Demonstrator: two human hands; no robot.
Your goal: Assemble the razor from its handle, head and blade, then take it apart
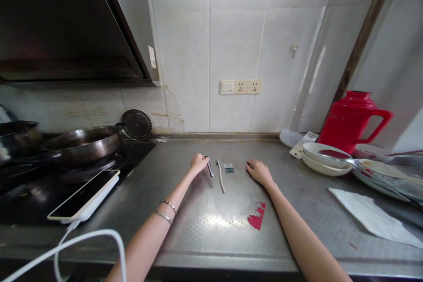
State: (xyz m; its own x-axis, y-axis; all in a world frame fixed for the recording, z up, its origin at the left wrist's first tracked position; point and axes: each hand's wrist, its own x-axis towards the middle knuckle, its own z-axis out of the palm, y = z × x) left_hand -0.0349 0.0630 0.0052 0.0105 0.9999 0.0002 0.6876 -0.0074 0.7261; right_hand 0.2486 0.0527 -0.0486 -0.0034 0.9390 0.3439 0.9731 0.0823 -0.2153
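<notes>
My left hand (198, 163) rests on the steel counter (185, 211) with its fingers curled round a small dark pen-like tool (209, 168). Just right of it lies a thin white stick (220, 175). A small bluish packet (228, 167) sits between the two hands. My right hand (259, 171) lies on the counter to the right of the packet, fingers bent loosely, touching nothing I can make out. Two bracelets circle my left wrist.
A phone on a white power bank (84, 196) with a white cable (89, 240) lies at the left by the stove with a steel pan (82, 143). Stacked plates (325, 158), a red jug (352, 119) and a paper sheet (370, 216) stand right. A red mark (257, 217) stains the counter.
</notes>
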